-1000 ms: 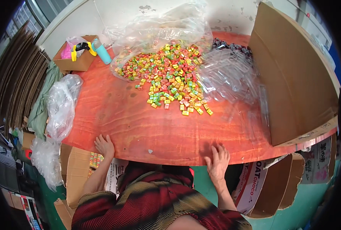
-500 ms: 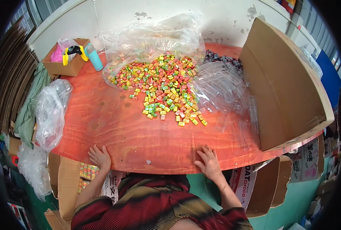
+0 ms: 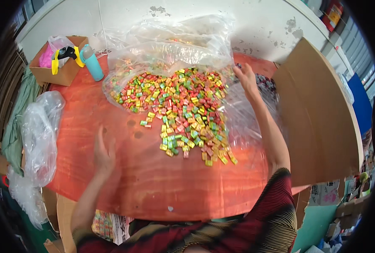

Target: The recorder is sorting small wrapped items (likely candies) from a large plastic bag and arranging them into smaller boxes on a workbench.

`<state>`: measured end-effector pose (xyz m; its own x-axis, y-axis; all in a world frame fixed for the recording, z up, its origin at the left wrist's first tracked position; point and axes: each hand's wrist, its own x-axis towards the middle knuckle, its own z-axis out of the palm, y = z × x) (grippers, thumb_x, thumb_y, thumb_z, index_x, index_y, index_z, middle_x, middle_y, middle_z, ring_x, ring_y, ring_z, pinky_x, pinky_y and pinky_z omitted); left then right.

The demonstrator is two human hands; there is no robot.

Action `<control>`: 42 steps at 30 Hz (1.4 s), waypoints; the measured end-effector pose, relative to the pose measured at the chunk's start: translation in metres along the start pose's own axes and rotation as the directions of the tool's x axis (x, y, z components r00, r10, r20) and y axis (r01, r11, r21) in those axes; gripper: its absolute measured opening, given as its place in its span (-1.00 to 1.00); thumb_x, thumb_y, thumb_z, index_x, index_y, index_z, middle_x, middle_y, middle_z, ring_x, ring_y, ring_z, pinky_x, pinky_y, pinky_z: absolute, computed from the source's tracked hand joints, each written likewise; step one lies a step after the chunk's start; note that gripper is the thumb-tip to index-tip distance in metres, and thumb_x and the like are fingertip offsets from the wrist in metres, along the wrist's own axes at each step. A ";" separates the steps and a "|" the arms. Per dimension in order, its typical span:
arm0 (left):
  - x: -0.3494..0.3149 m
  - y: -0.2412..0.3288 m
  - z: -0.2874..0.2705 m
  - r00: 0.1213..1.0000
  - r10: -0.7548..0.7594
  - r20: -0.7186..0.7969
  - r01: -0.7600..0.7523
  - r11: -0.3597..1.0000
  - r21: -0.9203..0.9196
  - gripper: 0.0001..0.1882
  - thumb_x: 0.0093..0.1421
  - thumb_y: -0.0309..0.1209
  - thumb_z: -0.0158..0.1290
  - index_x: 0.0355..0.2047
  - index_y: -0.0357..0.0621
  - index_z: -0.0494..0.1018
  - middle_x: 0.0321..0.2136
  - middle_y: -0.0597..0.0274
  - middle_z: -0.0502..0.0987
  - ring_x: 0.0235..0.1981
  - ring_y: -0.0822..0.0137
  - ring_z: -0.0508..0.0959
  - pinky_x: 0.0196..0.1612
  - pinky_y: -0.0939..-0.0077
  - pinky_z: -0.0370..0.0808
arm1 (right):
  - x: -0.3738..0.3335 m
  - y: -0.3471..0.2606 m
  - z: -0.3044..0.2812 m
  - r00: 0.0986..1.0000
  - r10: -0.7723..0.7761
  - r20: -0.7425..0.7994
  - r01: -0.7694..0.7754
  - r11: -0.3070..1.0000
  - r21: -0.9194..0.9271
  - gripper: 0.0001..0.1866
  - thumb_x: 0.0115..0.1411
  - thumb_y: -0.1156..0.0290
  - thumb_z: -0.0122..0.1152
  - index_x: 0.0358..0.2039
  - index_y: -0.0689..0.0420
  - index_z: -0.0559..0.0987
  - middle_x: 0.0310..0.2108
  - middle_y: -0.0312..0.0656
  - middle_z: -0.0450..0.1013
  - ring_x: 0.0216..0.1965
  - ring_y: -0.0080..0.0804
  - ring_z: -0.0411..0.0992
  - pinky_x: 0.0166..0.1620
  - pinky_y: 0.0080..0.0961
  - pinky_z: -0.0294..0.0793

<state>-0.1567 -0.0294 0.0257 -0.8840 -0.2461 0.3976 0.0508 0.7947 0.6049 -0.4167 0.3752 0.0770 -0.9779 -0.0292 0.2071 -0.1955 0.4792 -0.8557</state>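
A heap of small wrapped pieces (image 3: 187,109), in yellow, red and green and looking like candies, spreads over the red tabletop (image 3: 82,168). It spills out of a large clear plastic bag (image 3: 170,52). My right hand (image 3: 247,80) is raised over the heap's far right side, beside the bag's right edge. Its fingers look apart; whether they touch the bag I cannot tell. Under that forearm lie clear plastic pieces (image 3: 242,120), with dark wrapped pieces (image 3: 265,84) behind. My left hand (image 3: 104,152), blurred, hovers left of the heap with fingers stretched out, holding nothing.
A tall cardboard box (image 3: 322,114) stands along the right side. At the back left are a small carton (image 3: 60,76) and a blue bottle (image 3: 92,65). Crumpled clear plastic (image 3: 44,130) hangs at the left edge. An open carton (image 3: 65,211) sits below the front edge.
Both hands have left the table's front edge. The right reached far forward to the bag's right edge; the left moved forward and up. The view has shifted, so the heap appears lower.
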 end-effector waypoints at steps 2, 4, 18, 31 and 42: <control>0.069 -0.008 0.013 0.998 0.046 -0.053 -0.051 0.994 -0.099 -0.43 0.16 -0.23 -0.17 0.06 -0.41 0.03 0.03 -0.14 0.17 0.06 0.06 0.18 0.07 0.36 0.10 | 0.042 0.009 0.024 0.942 -0.134 -0.308 0.125 0.991 -0.049 -0.34 0.00 0.16 0.17 -0.07 0.44 0.22 -0.16 0.04 0.29 -0.11 -0.30 0.27 -0.06 -0.51 0.23; 0.138 -0.024 0.034 0.994 0.029 -0.105 -0.047 0.985 -0.169 -0.41 0.14 -0.23 -0.12 0.04 -0.43 0.05 -0.03 -0.14 0.25 -0.02 0.11 0.29 -0.01 0.39 0.21 | 0.088 0.029 0.026 0.941 -0.174 -0.289 0.176 0.984 -0.021 -0.31 -0.03 0.13 0.19 -0.10 0.46 0.22 -0.14 0.07 0.26 -0.08 -0.27 0.24 -0.05 -0.49 0.22; 0.336 -0.125 0.121 0.897 -0.424 0.121 0.404 0.679 -0.613 -0.62 -0.03 -0.35 0.05 -0.21 -0.28 0.31 -0.47 0.28 0.43 -0.46 0.49 0.41 -0.39 0.60 0.37 | 0.088 -0.032 0.097 0.918 0.036 0.395 -0.293 0.732 0.615 -0.68 0.05 0.42 -0.01 -0.15 0.23 0.38 -0.24 -0.20 0.38 -0.27 -0.42 0.40 -0.24 -0.40 0.45; 0.207 -0.027 -0.003 0.852 0.224 0.474 0.362 0.403 -0.841 -0.95 0.03 -0.46 -0.05 -0.55 -0.08 0.32 -0.51 0.37 0.42 -0.46 0.54 0.41 -0.37 0.62 0.36 | -0.057 -0.059 0.019 0.392 -0.273 0.879 0.171 0.960 0.222 -0.74 -0.15 0.43 0.26 -0.38 0.23 0.51 -0.47 -0.22 0.47 -0.36 -0.48 0.41 -0.28 -0.52 0.36; 0.230 -0.008 -0.011 0.968 -0.245 -0.060 0.152 0.756 -0.637 -0.35 -0.01 -0.25 0.06 0.02 -0.34 0.10 -0.12 0.14 0.30 -0.10 0.40 0.30 -0.12 0.56 0.25 | -0.037 -0.110 0.001 0.911 -0.262 0.318 0.222 0.962 0.155 -0.34 -0.04 0.14 0.16 0.02 0.23 0.24 -0.16 -0.07 0.36 -0.15 -0.24 0.36 -0.13 -0.46 0.31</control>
<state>-0.3549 -0.0983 0.1203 -0.8401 -0.4658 0.2780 0.2004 0.2099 0.9570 -0.3590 0.3225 0.1635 -0.8634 -0.4311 0.2619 -0.4173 0.3185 -0.8511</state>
